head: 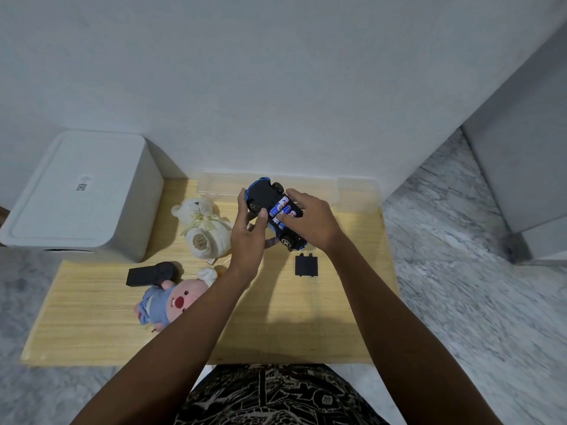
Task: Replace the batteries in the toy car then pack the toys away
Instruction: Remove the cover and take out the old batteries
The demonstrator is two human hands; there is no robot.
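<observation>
1. The left hand grips the toy car, held upside down above the counter.
2. The right hand pinches one of the batteries in the car's open compartment.
3. The battery cover lies on the counter just below the right hand.
4. The remote and two plush toys lie left of the left hand.

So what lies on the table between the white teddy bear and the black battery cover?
In the head view, the left hand and wrist gripping the toy car cross between the white teddy bear and the battery cover.
</observation>
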